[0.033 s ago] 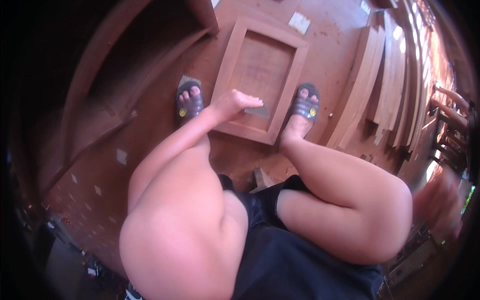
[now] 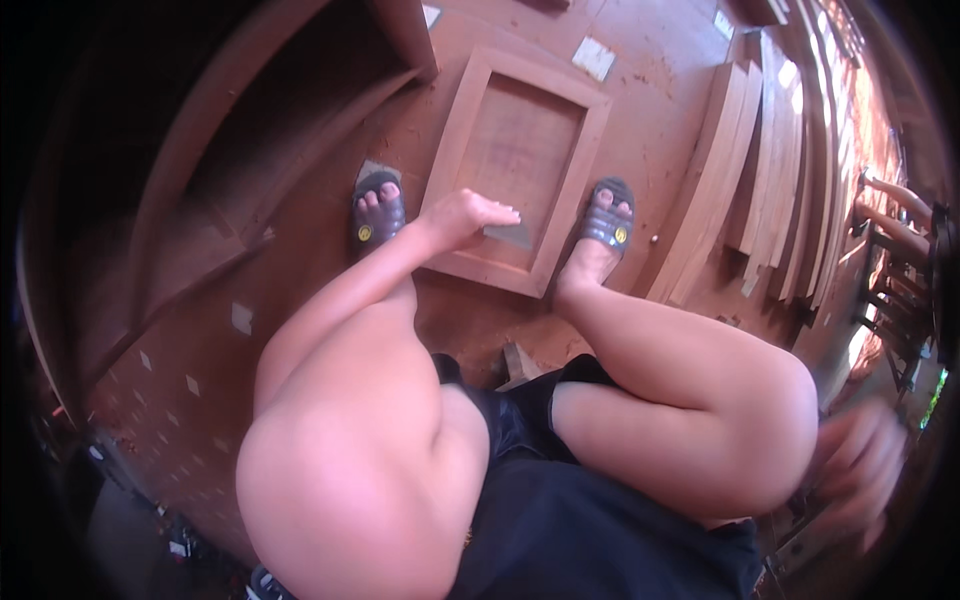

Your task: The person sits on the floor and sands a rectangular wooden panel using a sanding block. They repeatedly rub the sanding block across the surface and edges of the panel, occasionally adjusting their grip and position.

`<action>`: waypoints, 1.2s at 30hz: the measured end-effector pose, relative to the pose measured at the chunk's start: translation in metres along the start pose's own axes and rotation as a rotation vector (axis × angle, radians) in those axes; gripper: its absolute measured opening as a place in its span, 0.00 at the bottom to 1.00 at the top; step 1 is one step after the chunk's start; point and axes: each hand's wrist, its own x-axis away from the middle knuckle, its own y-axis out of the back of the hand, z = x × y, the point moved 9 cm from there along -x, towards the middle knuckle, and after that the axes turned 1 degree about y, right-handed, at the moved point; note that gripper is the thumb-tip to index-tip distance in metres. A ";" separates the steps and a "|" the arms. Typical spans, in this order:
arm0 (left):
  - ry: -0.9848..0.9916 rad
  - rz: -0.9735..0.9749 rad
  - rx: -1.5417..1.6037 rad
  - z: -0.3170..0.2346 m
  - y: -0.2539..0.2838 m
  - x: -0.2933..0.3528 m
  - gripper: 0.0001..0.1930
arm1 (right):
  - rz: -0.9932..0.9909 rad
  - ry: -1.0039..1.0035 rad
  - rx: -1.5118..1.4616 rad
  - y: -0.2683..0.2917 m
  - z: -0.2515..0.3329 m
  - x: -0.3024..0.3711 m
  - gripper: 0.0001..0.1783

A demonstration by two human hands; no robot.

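Observation:
Between my two feet lies a rectangular wooden frame point(image 2: 584, 150) with a flat brown inner area point(image 2: 520, 140). My left hand point(image 2: 465, 213) is over its near left side, its fingers stretched out together towards the right. A grey patch point(image 2: 510, 236) shows just below those fingertips; whether it is a thin piece under the hand or part of the surface behind, I cannot tell. My right hand point(image 2: 862, 458) is off to the right beside my right knee, smeared by motion. What it holds, if anything, does not show.
Long wooden boards point(image 2: 715, 180) lie in a row at the right. A large dark wooden piece point(image 2: 225, 150) stands at the left. A small wood block point(image 2: 518, 360) is on the floor near my shorts. Slender wooden legs point(image 2: 900, 240) show at the far right.
My right hand has moved down a little beside the knee. The frame and left hand sit slightly lower in the picture, with the whole view shifted.

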 end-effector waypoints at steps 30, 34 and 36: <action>0.057 0.073 -0.004 -0.004 0.003 0.027 0.24 | 0.697 0.323 -0.625 -0.097 0.137 0.017 0.15; 0.056 0.061 0.001 -0.003 0.003 0.026 0.24 | 0.732 0.349 -0.664 -0.102 0.144 0.019 0.16; 0.061 0.056 0.001 -0.003 0.004 0.027 0.24 | 0.753 0.365 -0.697 -0.105 0.149 0.020 0.16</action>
